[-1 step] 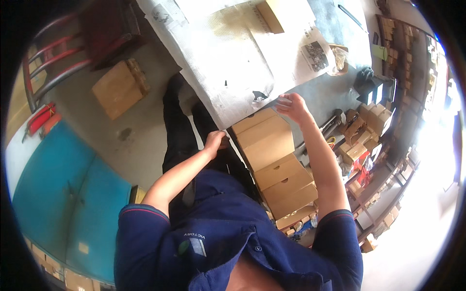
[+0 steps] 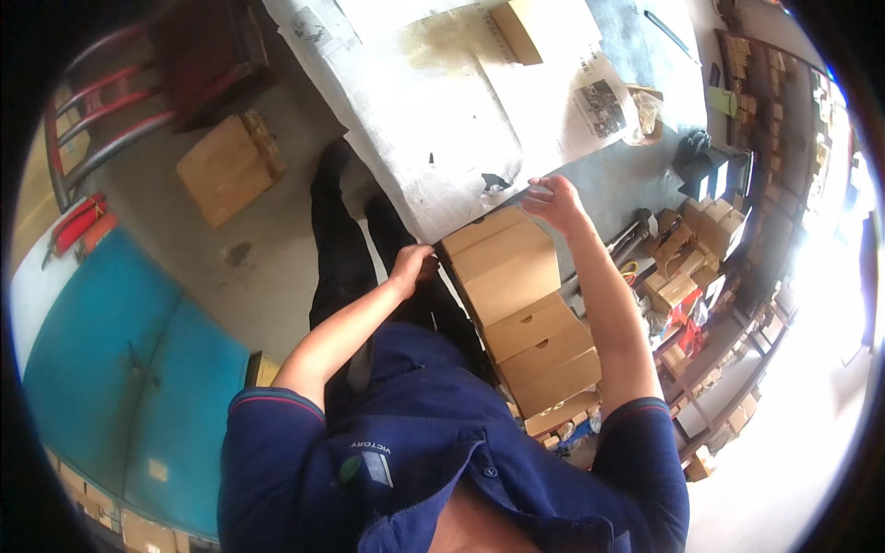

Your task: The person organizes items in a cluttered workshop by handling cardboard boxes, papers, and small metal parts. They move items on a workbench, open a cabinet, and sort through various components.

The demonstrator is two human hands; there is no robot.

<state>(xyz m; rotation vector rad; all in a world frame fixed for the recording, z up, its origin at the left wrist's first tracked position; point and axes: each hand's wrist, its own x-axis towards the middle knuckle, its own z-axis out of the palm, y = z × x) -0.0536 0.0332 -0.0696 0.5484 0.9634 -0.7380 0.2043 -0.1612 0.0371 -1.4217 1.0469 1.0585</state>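
Newspaper sheets (image 2: 415, 157) cover the near part of a table, with a dark torn spot (image 2: 495, 182) close to their front edge. My left hand (image 2: 412, 270) is closed at the near left corner of the paper, its thumb side at the edge and its fingers curled underneath. Farther right along the same edge, my right hand (image 2: 553, 203) is closed too, with bent fingers and its fingertips against the paper's rim. Whatever lies between the fingers of either hand is hidden or too small to make out. Between my forearms stand brown cardboard boxes (image 2: 507, 263).
On the table sit a cardboard box (image 2: 518, 32) and a small open box with clear plastic (image 2: 645, 112). More cartons (image 2: 714, 221) and loaded shelves (image 2: 770, 166) line the right side. Left are a blue cabinet (image 2: 101, 369), flattened cardboard (image 2: 224, 170) on the floor and a metal-framed chair (image 2: 101, 120).
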